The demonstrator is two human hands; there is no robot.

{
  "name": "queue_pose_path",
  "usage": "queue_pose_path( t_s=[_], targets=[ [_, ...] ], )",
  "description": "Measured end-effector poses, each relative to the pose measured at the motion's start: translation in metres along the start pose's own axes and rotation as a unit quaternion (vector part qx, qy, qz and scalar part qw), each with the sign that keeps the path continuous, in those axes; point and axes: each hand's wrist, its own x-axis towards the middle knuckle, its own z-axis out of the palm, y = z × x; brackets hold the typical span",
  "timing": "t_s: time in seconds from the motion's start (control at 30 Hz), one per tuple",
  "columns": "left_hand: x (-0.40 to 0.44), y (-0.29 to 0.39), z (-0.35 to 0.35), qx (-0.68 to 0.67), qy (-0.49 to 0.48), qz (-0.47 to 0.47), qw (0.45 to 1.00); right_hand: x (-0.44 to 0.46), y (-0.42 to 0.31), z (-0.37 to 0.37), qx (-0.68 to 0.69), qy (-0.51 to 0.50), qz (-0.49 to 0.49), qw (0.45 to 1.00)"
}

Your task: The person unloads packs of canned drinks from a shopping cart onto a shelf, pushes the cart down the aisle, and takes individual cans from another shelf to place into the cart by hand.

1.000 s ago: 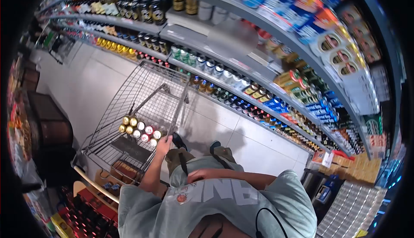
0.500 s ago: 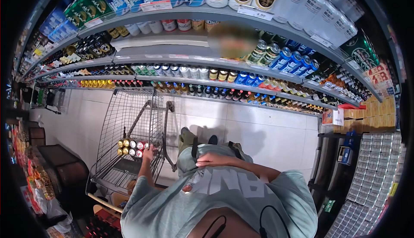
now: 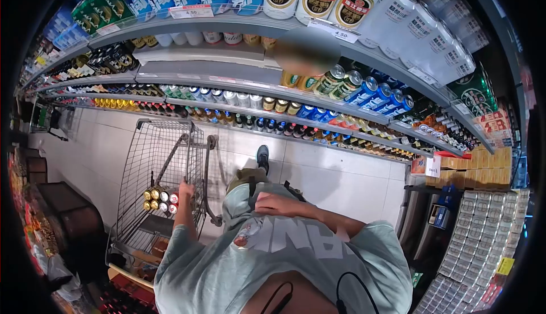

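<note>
My left hand (image 3: 186, 190) is closed on the wire edge of a shopping cart (image 3: 133, 160), on my left side. Close beside that hand, inside the cart, several cans (image 3: 160, 199) stand grouped together, some with gold tops and some with silver and red. Across my belly lies my right hand (image 3: 277, 204), resting against the grey-green T-shirt (image 3: 296, 237). Its fingers look loosely laid out and hold nothing that I can see, though they are a little blurred.
Beer shelves (image 3: 239, 81) stretch across the front, with cans and bottles in rows. Stacked cans (image 3: 483, 229) and yellow cartons (image 3: 492, 160) stand at the right. A dark display bin (image 3: 68, 211) is at the left, and pale floor tiles (image 3: 318, 172) lie ahead.
One foot has stepped forward toward the shelves. The cart has shifted left in view, and my left hand sits a little farther from the cans along its edge. My right hand stays at my belly.
</note>
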Motion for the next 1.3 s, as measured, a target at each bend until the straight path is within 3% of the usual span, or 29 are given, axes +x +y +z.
queue_pose_path(
  t_s=[0.07, 0.1, 0.13, 0.2, 0.23, 0.27, 0.37, 0.4, 0.43, 0.47, 0.53, 0.57, 0.63, 0.73, 0.8, 0.9, 0.97, 1.0, 1.2, 1.27, 1.3],
  targets=[
    [0.021, 0.015, 0.002, -0.032, -0.029, -0.046, 0.998, 0.002, 0.000, -0.018, 0.025, 0.005, 0.040, 0.999],
    [0.024, 0.037, -0.006, 0.026, -0.033, -0.040, 0.998, 0.001, 0.000, -0.030, 0.037, 0.028, 0.071, 0.996],
    [0.028, 0.060, -0.016, 0.085, -0.035, -0.030, 0.995, 0.003, -0.001, -0.044, 0.049, 0.054, 0.100, 0.992],
    [0.054, 0.082, -0.012, 0.079, -0.028, -0.016, 0.996, 0.007, -0.013, -0.082, 0.067, 0.139, 0.102, 0.983],
    [0.084, 0.067, 0.015, 0.011, 0.032, 0.050, 0.998, 0.008, -0.013, -0.102, 0.054, 0.192, 0.090, 0.976],
    [0.099, 0.057, 0.029, -0.058, 0.091, 0.113, 0.988, 0.008, 0.000, -0.126, -0.028, 0.236, 0.069, 0.969],
    [0.098, 0.064, 0.019, -0.076, 0.050, 0.100, 0.991, 0.018, -0.013, -0.214, -0.175, 0.319, 0.066, 0.929],
    [0.097, 0.069, 0.019, -0.086, 0.029, 0.096, 0.991, 0.023, -0.013, -0.243, -0.273, 0.343, 0.009, 0.899],
    [0.093, 0.063, 0.021, -0.063, 0.060, 0.149, 0.985, 0.028, -0.029, -0.270, -0.302, 0.337, 0.073, 0.889],
    [0.098, 0.050, 0.024, -0.145, -0.007, 0.136, 0.980, 0.033, -0.023, -0.298, -0.381, 0.328, 0.031, 0.864],
    [0.071, 0.078, 0.005, -0.201, -0.043, 0.118, 0.971, 0.054, -0.052, -0.325, -0.300, 0.265, 0.273, 0.875],
    [0.070, 0.078, 0.010, -0.205, -0.045, 0.113, 0.971, 0.057, -0.038, -0.335, -0.302, 0.259, 0.276, 0.875],
    [0.071, 0.067, 0.024, -0.207, -0.006, 0.181, 0.962, 0.064, -0.006, -0.352, -0.507, 0.196, 0.152, 0.825],
    [0.076, 0.057, 0.048, -0.259, 0.004, 0.183, 0.948, 0.071, 0.009, -0.363, -0.483, 0.136, 0.157, 0.851],
    [0.067, 0.063, 0.046, -0.183, -0.023, 0.135, 0.974, 0.073, 0.019, -0.367, -0.498, 0.151, 0.120, 0.846],
    [0.046, 0.089, 0.051, -0.220, 0.011, 0.172, 0.960, 0.071, 0.026, -0.368, -0.519, 0.165, 0.103, 0.833],
    [0.018, 0.123, 0.027, -0.193, -0.037, 0.108, 0.975, 0.072, 0.021, -0.368, -0.510, 0.153, 0.131, 0.836],
    [0.015, 0.121, 0.032, -0.192, -0.034, 0.106, 0.975, 0.072, 0.020, -0.367, -0.501, 0.146, 0.161, 0.838],
    [0.018, 0.117, 0.067, -0.139, -0.015, 0.152, 0.978, 0.074, 0.022, -0.370, -0.528, 0.178, 0.123, 0.821],
    [-0.002, 0.146, 0.047, -0.147, -0.092, 0.062, 0.983, 0.074, 0.023, -0.368, -0.533, 0.189, 0.104, 0.818],
    [0.000, 0.141, 0.055, -0.154, -0.076, 0.087, 0.981, 0.073, 0.023, -0.368, -0.525, 0.195, 0.110, 0.821]
  ],
)
